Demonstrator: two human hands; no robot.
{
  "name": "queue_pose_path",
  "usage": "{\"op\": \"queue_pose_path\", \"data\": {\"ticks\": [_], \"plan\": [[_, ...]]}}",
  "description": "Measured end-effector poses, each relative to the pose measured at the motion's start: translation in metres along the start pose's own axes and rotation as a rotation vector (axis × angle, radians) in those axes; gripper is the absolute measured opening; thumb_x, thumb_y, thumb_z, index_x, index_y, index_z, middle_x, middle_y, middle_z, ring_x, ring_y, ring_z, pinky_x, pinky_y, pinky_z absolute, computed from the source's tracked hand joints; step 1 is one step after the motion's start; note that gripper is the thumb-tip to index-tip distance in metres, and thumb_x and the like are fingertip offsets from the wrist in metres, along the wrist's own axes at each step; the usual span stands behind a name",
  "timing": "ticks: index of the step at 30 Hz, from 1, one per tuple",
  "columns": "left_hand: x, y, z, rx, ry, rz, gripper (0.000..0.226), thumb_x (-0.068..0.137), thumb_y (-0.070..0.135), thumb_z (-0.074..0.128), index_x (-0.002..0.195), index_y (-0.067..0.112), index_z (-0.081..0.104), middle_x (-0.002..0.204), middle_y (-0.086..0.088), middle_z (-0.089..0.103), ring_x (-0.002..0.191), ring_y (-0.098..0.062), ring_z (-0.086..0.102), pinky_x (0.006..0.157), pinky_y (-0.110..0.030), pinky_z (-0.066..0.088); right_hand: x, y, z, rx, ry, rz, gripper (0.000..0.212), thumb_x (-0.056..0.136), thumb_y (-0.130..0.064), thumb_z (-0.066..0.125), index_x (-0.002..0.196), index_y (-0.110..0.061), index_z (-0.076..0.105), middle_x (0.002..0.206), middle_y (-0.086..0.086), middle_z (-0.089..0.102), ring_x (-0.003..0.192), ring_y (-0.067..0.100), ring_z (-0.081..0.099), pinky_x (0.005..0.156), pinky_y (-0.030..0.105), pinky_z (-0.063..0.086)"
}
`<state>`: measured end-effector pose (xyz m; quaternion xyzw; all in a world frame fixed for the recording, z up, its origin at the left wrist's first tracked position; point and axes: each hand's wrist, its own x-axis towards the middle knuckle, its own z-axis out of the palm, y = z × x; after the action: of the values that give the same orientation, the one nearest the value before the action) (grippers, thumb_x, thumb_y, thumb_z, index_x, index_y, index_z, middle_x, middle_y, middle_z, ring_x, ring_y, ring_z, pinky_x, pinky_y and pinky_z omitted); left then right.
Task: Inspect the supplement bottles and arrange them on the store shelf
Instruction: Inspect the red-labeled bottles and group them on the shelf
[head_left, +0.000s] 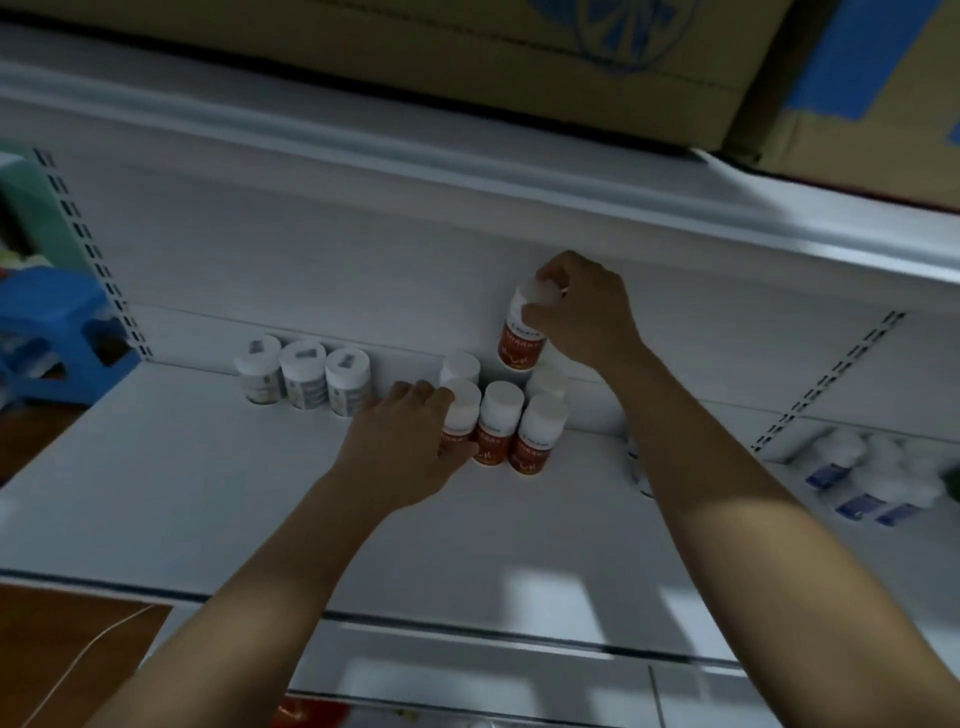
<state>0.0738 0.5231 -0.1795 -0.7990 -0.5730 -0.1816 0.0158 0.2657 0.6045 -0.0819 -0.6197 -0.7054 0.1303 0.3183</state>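
White store shelf (218, 499) fills the view, with a second shelf board above it carrying cardboard boxes (519, 67).

The right hand (587, 317) is closed around the white cap of a red-labelled bottle (522, 338), holding it clear of the shelf, just above the far right of a cluster of matching bottles. The left hand (405, 447) is wrapped around the near-left bottle (462, 421) of that cluster, fingers curled over its side while it stands on the shelf. Right beside it stand two more of the same kind, a middle bottle (496, 423) and a right bottle (537, 434), touching in a row; behind them two more white caps (460, 366) show (their labels are hidden).

Further left, near the back wall, three squat white jars (304, 374) stand in a line, apart from the red cluster. Far right on the shelf lie what seem to be blue-labelled white bottles (862, 483), too blurred to be sure. At the left edge, beyond the shelf, is a blue plastic stool (57, 332).
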Motion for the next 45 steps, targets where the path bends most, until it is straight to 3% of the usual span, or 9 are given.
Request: {"op": "queue_pose_path", "data": {"ticks": [3, 7, 13, 17, 21, 28, 32, 38, 45], "plan": [[0.005, -0.01, 0.0, -0.013, -0.023, 0.023, 0.06, 0.082, 0.057, 0.064, 0.12, 0.011, 0.06, 0.109, -0.009, 0.066, 0.102, -0.03, 0.061, 0.079, -0.04, 0.047, 0.008, 0.007, 0.014, -0.041, -0.064, 0.029, 0.041, 0.079, -0.018, 0.073, 0.117, -0.015, 0.06, 0.124, 0.001, 0.06, 0.089, 0.009, 0.05, 0.06, 0.004, 0.031], [0.006, -0.022, 0.005, -0.006, -0.024, 0.045, 0.057, 0.082, 0.058, 0.059, 0.115, 0.012, 0.063, 0.101, -0.007, 0.068, 0.094, -0.03, 0.064, 0.074, -0.039, 0.048, 0.006, 0.014, 0.028, -0.048, -0.08, 0.02, 0.038, 0.078, -0.015, 0.074, 0.113, -0.014, 0.061, 0.116, 0.001, 0.059, 0.096, 0.01, 0.048, 0.075, 0.017, 0.033], [0.004, -0.03, 0.014, 0.001, -0.033, 0.045, 0.061, 0.082, 0.065, 0.046, 0.116, 0.017, 0.062, 0.099, -0.003, 0.068, 0.093, -0.026, 0.064, 0.075, -0.036, 0.046, -0.001, 0.021, 0.048, -0.099, -0.154, 0.044, 0.037, 0.078, -0.013, 0.074, 0.113, -0.011, 0.06, 0.103, -0.003, 0.054, 0.094, 0.014, 0.051, 0.073, 0.02, 0.033], [0.007, -0.031, 0.013, -0.004, -0.047, 0.047, 0.064, 0.079, 0.068, 0.038, 0.108, 0.016, 0.064, 0.091, -0.002, 0.067, 0.086, -0.027, 0.065, 0.07, -0.037, 0.048, -0.003, 0.024, 0.061, -0.188, -0.193, 0.144, 0.028, 0.077, -0.02, 0.075, 0.098, -0.02, 0.057, 0.098, -0.003, 0.056, 0.096, 0.021, 0.058, 0.076, 0.027, 0.041], [0.008, -0.031, 0.015, -0.007, -0.06, 0.049, 0.057, 0.084, 0.061, 0.055, 0.116, 0.015, 0.061, 0.1, -0.004, 0.067, 0.096, -0.028, 0.063, 0.078, -0.039, 0.048, -0.002, 0.021, 0.07, -0.392, -0.232, 0.231, 0.023, 0.078, -0.033, 0.072, 0.094, -0.02, 0.061, 0.102, 0.0, 0.065, 0.101, 0.022, 0.06, 0.095, 0.035, 0.04], [0.009, -0.033, 0.014, -0.023, -0.11, 0.033, 0.061, 0.088, 0.064, 0.05, 0.128, 0.019, 0.053, 0.118, -0.001, 0.063, 0.11, -0.024, 0.057, 0.088, -0.037, 0.043, 0.014, 0.018, 0.074, -0.482, -0.335, 0.305, 0.034, 0.08, -0.038, 0.068, 0.103, -0.014, 0.062, 0.099, 0.004, 0.064, 0.1, 0.027, 0.06, 0.087, 0.034, 0.039], [0.009, -0.032, 0.009, -0.02, -0.118, 0.026, 0.059, 0.088, 0.063, 0.049, 0.128, 0.02, 0.052, 0.119, 0.0, 0.061, 0.112, -0.022, 0.055, 0.089, -0.035, 0.041, 0.019, 0.019, 0.079, -0.483, -0.351, 0.314, 0.04, 0.079, -0.047, 0.07, 0.096, -0.013, 0.059, 0.094, 0.004, 0.061, 0.098, 0.028, 0.058, 0.085, 0.036, 0.04], [0.008, -0.033, 0.008, -0.01, -0.099, 0.022, 0.057, 0.088, 0.063, 0.05, 0.124, 0.02, 0.054, 0.113, 0.0, 0.063, 0.108, -0.021, 0.057, 0.086, -0.034, 0.041, 0.02, 0.016, 0.081, -0.49, -0.326, 0.299, 0.031, 0.073, -0.033, 0.076, 0.087, -0.011, 0.058, 0.084, 0.004, 0.06, 0.091, 0.028, 0.065, 0.073, 0.033, 0.045], [0.006, -0.04, 0.01, -0.005, -0.088, 0.001, 0.079, 0.073, 0.075, 0.017, 0.12, 0.025, 0.057, 0.109, 0.002, 0.065, 0.104, -0.021, 0.06, 0.085, -0.035, 0.043, 0.021, 0.014, 0.078, -0.527, -0.365, 0.315, 0.033, 0.077, -0.034, 0.074, 0.094, -0.01, 0.059, 0.088, 0.005, 0.058, 0.097, 0.03, 0.063, 0.08, 0.034, 0.046]]}}
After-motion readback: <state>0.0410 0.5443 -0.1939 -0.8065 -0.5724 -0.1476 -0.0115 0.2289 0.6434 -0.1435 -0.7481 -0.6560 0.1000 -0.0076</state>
